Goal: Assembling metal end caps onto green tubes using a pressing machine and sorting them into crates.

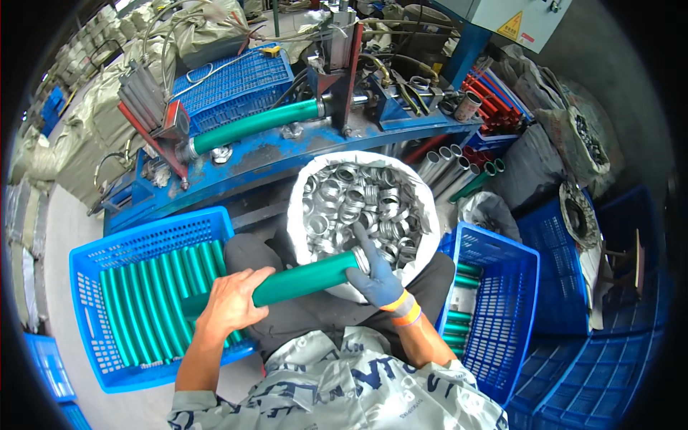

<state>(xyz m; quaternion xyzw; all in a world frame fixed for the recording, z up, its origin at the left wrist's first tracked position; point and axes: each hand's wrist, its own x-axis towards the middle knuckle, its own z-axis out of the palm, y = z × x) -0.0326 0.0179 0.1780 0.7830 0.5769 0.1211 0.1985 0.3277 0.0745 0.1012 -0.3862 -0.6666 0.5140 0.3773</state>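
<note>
A shiny green tube (304, 282) lies slantwise across my lap, its right end higher than its left. My left hand (233, 301), bare, is wrapped round it near the left end. At the right end sits a silver threaded ring (361, 259). My right hand (378, 278), in a blue-grey glove with an orange cuff, grips that ring, index finger reaching over its far side. Just beyond stands a white sack (428, 215) with its rim rolled down, full of loose silver rings (358, 204).
To the left a blue crate (84, 301) holds rows of green tubes; another blue crate (502, 315) at the right holds several more. Ahead, a blue bench machine (287, 147) carries a clamped green tube (261, 125). Metal tubes (444, 165) lean beneath its right end.
</note>
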